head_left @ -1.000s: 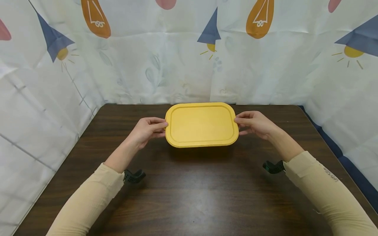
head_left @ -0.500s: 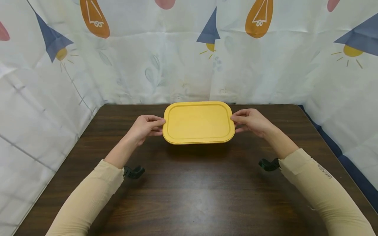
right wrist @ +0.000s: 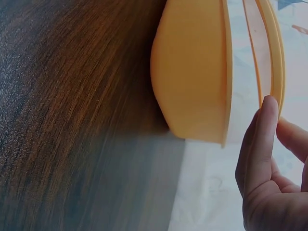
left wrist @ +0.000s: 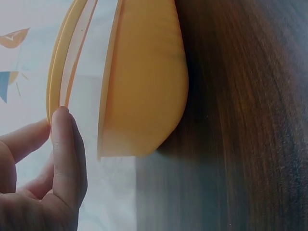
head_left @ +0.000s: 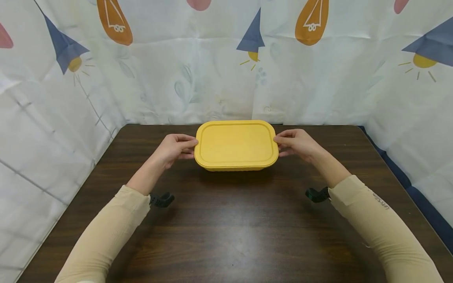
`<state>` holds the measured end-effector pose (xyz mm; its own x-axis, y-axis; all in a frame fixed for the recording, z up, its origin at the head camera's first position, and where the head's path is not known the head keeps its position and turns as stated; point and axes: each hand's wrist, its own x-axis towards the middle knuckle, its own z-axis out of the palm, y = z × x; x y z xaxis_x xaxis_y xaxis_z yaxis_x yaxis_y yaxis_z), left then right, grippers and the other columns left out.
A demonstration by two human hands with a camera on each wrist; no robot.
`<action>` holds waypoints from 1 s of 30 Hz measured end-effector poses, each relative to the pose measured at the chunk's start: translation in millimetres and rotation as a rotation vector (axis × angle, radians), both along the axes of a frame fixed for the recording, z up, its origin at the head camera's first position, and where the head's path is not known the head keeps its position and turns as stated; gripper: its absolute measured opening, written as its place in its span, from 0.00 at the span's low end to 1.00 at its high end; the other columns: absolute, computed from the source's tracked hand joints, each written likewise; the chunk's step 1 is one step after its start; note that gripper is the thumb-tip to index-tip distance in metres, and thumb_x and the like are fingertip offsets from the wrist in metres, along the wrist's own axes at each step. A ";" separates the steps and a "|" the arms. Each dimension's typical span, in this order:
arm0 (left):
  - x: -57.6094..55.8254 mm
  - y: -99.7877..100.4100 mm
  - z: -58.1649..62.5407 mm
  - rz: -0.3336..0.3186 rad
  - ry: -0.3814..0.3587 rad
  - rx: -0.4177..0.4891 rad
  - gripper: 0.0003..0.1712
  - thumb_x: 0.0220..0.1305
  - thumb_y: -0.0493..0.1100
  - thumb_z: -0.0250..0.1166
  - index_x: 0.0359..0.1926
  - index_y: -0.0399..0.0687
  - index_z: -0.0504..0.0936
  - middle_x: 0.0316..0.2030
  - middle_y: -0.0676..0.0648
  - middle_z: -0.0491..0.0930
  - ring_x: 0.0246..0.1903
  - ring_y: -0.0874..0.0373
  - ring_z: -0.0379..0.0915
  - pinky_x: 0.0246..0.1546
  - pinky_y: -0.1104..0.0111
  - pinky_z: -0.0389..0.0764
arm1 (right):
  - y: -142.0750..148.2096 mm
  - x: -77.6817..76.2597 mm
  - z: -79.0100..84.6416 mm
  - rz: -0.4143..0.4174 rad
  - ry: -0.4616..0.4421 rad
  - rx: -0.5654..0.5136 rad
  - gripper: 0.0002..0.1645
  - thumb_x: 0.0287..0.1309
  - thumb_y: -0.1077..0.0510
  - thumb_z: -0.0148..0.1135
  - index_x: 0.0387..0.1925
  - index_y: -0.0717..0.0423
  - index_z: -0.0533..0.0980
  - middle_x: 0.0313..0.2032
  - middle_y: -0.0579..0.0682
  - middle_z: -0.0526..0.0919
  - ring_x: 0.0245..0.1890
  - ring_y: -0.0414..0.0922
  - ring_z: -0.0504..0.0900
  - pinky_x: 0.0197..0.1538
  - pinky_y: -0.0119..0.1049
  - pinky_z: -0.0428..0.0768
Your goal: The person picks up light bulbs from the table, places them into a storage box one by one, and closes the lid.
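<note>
A yellow rounded-rectangle lid [head_left: 236, 143] is held level by its two short ends. My left hand [head_left: 173, 148] pinches the left end between thumb and fingers, and my right hand [head_left: 299, 144] pinches the right end the same way. Beneath the lid stands a yellow container [left wrist: 149, 72] on the table; in the head view only a thin strip of its front shows. Both wrist views show a gap between the lid's underside and the container's rim [right wrist: 228, 72]. The container's inside is hidden.
Under everything is a dark wood-grain table [head_left: 233, 228]. A white patterned curtain [head_left: 219, 78] hangs right behind its far edge and along the sides. Dark wrist straps [head_left: 162, 200] with small devices stick out below both wrists.
Both hands have carried the lid a little left and away from me. A strip of the container's front now shows below the lid's near edge. The grip on both ends is the same.
</note>
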<state>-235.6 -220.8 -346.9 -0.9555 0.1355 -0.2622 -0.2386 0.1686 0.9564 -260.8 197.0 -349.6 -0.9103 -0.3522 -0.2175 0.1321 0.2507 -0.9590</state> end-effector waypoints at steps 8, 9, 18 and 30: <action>-9.0 -2.0 2.6 -0.007 0.001 -0.032 0.26 0.72 0.43 0.67 0.64 0.31 0.76 0.47 0.41 0.82 0.34 0.56 0.85 0.45 0.63 0.86 | -3.1 -7.1 -2.7 -0.012 -0.004 0.018 0.27 0.73 0.54 0.63 0.62 0.72 0.72 0.46 0.58 0.81 0.43 0.47 0.85 0.49 0.42 0.86; -10.1 -2.4 3.1 -0.008 -0.001 -0.039 0.27 0.72 0.44 0.67 0.64 0.31 0.76 0.47 0.41 0.82 0.34 0.56 0.85 0.46 0.62 0.86 | -3.8 -8.2 -3.5 -0.015 -0.006 0.019 0.27 0.74 0.54 0.63 0.62 0.72 0.72 0.47 0.59 0.81 0.43 0.47 0.85 0.50 0.42 0.86; -18.7 -4.3 2.8 -0.015 -0.011 -0.074 0.27 0.73 0.44 0.67 0.64 0.31 0.76 0.50 0.39 0.81 0.36 0.56 0.85 0.48 0.61 0.85 | -8.3 -16.1 -7.0 -0.033 -0.017 0.020 0.27 0.74 0.54 0.62 0.63 0.71 0.72 0.48 0.59 0.81 0.43 0.47 0.85 0.51 0.44 0.85; -25.0 -5.9 -2.2 -0.022 -0.011 -0.112 0.26 0.74 0.43 0.65 0.66 0.31 0.74 0.51 0.38 0.80 0.38 0.56 0.85 0.47 0.63 0.86 | -14.0 -23.3 -8.9 -0.037 -0.035 0.004 0.27 0.74 0.56 0.62 0.64 0.72 0.72 0.46 0.58 0.82 0.42 0.47 0.85 0.51 0.45 0.85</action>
<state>-260.5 -226.7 -349.2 -0.9496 0.1258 -0.2870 -0.2437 0.2793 0.9288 -284.1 183.0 -358.6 -0.9144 -0.3175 -0.2510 0.1752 0.2484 -0.9527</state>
